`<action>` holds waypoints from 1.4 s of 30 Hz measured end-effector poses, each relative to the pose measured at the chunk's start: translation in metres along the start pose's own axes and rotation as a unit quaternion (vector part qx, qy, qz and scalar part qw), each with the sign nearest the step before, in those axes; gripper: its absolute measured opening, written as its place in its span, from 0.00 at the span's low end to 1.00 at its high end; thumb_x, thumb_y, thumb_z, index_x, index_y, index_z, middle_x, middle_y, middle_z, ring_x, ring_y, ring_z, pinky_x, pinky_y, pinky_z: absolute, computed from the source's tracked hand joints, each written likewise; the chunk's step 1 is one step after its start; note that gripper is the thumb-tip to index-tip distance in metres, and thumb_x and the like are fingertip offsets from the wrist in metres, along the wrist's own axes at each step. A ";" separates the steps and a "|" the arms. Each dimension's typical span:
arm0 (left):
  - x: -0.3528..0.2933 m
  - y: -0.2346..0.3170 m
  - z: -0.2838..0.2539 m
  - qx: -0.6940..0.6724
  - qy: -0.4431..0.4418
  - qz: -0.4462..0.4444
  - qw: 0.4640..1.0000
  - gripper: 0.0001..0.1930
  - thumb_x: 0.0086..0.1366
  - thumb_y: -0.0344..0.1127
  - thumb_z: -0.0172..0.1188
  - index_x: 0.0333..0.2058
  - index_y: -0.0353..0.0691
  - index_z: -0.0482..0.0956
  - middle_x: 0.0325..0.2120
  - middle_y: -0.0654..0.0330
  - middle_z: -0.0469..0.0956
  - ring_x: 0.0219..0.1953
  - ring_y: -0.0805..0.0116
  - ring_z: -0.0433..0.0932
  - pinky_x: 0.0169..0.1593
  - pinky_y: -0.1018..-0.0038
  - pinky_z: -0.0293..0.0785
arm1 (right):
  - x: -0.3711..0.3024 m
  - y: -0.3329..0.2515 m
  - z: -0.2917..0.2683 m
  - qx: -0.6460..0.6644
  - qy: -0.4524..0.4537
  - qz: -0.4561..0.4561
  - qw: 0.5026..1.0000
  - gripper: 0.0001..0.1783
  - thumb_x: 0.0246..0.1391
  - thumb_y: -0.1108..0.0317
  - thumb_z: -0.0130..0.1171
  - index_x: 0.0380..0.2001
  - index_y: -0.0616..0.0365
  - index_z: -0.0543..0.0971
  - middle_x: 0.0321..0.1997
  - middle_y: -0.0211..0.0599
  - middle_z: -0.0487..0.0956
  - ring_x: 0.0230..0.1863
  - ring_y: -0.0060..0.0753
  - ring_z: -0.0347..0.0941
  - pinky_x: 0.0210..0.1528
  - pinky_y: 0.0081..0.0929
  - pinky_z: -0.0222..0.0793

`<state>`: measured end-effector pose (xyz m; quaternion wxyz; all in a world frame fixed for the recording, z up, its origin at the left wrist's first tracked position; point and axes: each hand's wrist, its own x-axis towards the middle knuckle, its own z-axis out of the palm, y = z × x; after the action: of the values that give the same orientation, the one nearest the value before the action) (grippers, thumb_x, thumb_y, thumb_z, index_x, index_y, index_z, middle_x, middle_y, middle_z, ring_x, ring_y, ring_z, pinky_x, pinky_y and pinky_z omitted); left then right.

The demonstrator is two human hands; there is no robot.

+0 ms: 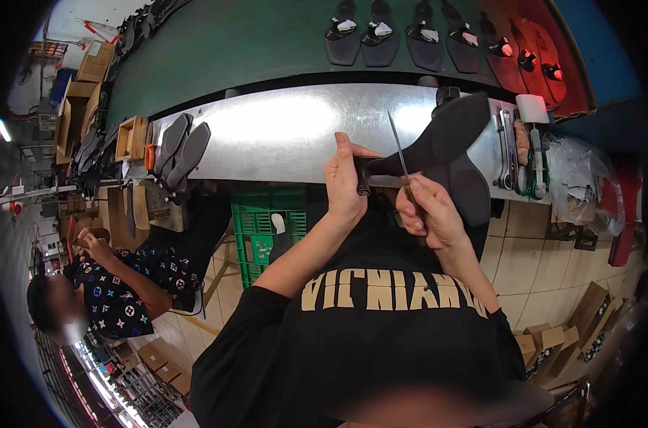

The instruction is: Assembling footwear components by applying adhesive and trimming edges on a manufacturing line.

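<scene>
My left hand (347, 178) is closed around the heel end of a black shoe sole (461, 128), whose wide front part points to the right over the metal bench. In my right hand (432, 210) is a slim, pointed knife-like tool (397, 141). Its blade points up and crosses in front of the narrow part of the sole. The fingers wrap its handle, which is mostly hidden. Just below the held piece, a second black sole (472, 192) lies at the bench's front edge, partly covered.
Behind the metal bench (267, 114) runs a green belt (217, 46) bearing several strapped soles (379, 36), some under red light. Hand tools (508, 153) and a plastic bag (580, 178) lie right. More soles (185, 151) lie left, near a co-worker (124, 285). A green crate (242, 235) stands below.
</scene>
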<state>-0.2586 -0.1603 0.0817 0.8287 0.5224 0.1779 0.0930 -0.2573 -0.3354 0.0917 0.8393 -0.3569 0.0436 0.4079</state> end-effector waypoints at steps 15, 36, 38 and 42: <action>0.008 0.012 0.005 -0.190 0.068 -0.153 0.968 0.32 0.67 0.68 0.43 0.31 0.40 0.74 0.21 0.62 0.75 0.17 0.75 0.69 0.20 0.82 0.62 | -0.006 0.018 0.026 -0.580 0.091 -0.380 0.715 0.09 0.53 0.77 0.60 0.39 0.61 0.78 0.29 0.43 0.77 0.26 0.45 0.76 0.28 0.32 0.71; 0.020 -0.008 0.012 -0.270 0.058 -0.318 0.907 0.30 0.65 0.67 0.49 0.32 0.41 0.74 0.24 0.53 0.76 0.30 0.58 0.77 0.37 0.61 0.76 | 0.010 -0.005 0.031 -0.486 0.176 -0.393 0.760 0.11 0.50 0.76 0.67 0.37 0.63 0.78 0.26 0.33 0.77 0.21 0.19 0.70 0.23 0.18 0.66; 0.014 -0.005 0.022 -0.257 0.055 -0.315 0.912 0.28 0.65 0.68 0.48 0.37 0.45 0.75 0.28 0.59 0.77 0.32 0.63 0.78 0.39 0.65 0.75 | 0.027 -0.004 0.023 -0.475 0.179 -0.431 0.746 0.11 0.50 0.76 0.67 0.37 0.64 0.78 0.26 0.33 0.77 0.22 0.18 0.71 0.23 0.18 0.66; 0.012 -0.006 0.029 -0.207 0.065 -0.287 0.933 0.28 0.66 0.68 0.47 0.45 0.49 0.75 0.35 0.65 0.79 0.38 0.71 0.78 0.43 0.70 0.71 | 0.035 -0.002 0.020 -0.457 0.185 -0.445 0.747 0.09 0.51 0.78 0.66 0.37 0.65 0.79 0.26 0.34 0.78 0.22 0.17 0.72 0.24 0.17 0.67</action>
<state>-0.2366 -0.1830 0.0851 0.8968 0.2587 0.3499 -0.0801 -0.2372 -0.3004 0.0944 0.6376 -0.7453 -0.1578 -0.1149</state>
